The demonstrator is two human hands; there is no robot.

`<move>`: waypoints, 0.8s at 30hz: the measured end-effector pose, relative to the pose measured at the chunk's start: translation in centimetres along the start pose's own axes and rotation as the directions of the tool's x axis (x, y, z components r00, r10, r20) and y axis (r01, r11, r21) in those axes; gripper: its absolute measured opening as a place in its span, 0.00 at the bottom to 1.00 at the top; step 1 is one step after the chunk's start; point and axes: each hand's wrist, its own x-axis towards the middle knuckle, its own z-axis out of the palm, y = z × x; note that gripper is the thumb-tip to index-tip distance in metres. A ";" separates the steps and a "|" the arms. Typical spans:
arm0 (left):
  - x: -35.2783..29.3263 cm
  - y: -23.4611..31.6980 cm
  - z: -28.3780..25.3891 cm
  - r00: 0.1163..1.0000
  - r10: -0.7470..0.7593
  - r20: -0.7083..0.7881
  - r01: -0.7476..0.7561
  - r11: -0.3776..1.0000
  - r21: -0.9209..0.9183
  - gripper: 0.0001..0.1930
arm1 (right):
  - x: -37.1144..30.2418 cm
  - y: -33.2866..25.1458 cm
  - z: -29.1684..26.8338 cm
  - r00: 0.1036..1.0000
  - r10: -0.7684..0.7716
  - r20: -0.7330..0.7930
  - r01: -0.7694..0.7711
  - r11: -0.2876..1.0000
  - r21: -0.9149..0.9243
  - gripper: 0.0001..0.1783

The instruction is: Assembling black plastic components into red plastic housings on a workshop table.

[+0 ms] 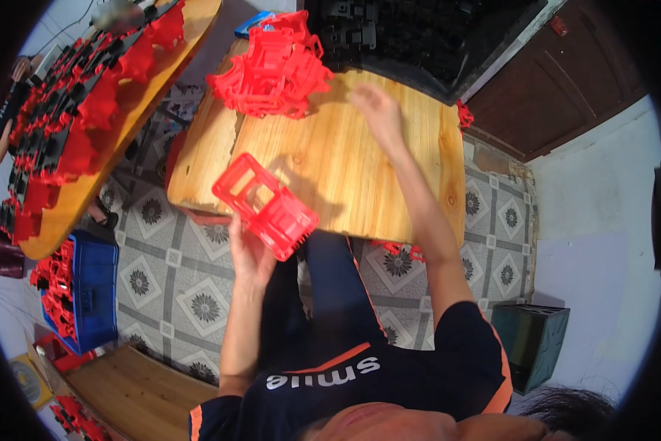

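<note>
I saw one windowed red plastic frame (286,220) clamped by fingers of the left hand (250,255); left of the right hand (380,112), whose finger spacing I couldn't tell, lay one jagged red heap (272,73).

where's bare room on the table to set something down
The wooden table is bare between the red pile, the held red frame and the right forearm, and from that forearm to the right edge. It's crowded at the far left, under the pile, and on the side table, lined with red and black parts.

Table (338,158) allows passage; beyond, red frames (272,70) and apparently black bin (411,79) obstruct.
</note>
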 end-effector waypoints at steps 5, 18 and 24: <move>-0.1 -1.2 -0.4 0.997 -0.063 -0.043 0.064 0.998 0.027 0.30 | 19.1 4.8 -3.2 0.817 -0.198 -0.542 -0.020 0.928 -0.371 0.23; 0.7 0.1 -1.5 0.993 -0.119 0.018 0.118 0.992 0.034 0.31 | -3.0 0.5 -13.3 0.902 0.272 0.336 -0.234 0.961 -0.151 0.16; -1.8 -0.6 -0.4 0.986 -0.166 0.033 0.163 0.983 0.084 0.30 | -7.3 0.7 -10.9 0.930 -0.298 0.216 0.368 0.748 -0.552 0.21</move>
